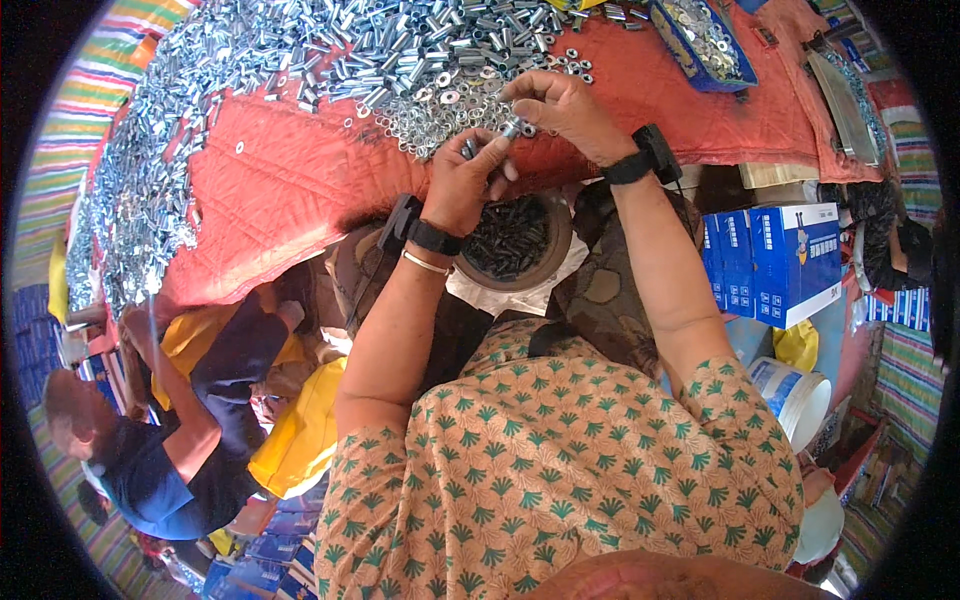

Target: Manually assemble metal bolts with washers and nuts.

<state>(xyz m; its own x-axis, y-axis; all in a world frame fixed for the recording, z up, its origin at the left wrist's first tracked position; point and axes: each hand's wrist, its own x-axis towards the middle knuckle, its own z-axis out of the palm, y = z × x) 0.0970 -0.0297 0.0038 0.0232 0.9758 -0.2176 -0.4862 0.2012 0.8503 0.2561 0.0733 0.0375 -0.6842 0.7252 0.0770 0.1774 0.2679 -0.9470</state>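
My left hand (462,185) is closed around a short silvery metal fastener (511,129), held between thumb and fingers. A second, darker metal piece (468,149) pokes out of the same hand. The fingertips of my right hand (562,108) pinch at the fastener's upper end; whether they hold a separate small part is too small to tell. Just beyond both hands lies a heap of flat washers (440,112) on a red quilted cloth (290,175). Below them, between my knees, a round bowl (553,262) contains many dark metal pieces (508,238).
A big pile of silvery metal sleeves (400,45) covers the far side and left of the cloth. A blue tray (742,82) of washers stands far right. Blue cartons (775,262) and a white bucket (800,400) are at my right. Another person (160,440) sits at my left.
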